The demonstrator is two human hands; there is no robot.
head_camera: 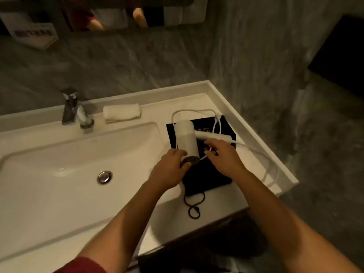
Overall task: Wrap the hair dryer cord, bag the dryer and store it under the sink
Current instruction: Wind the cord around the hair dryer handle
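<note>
Head view: your left hand (169, 170) grips the near end of the white hair dryer (186, 139), which lies on the black bag (214, 174) on the counter (216, 201) right of the sink (59, 154). Your right hand (223, 156) pinches the white cord (272, 166), which loops off toward the counter's right edge. Bag drawstring (194, 205) trails toward you.
</note>
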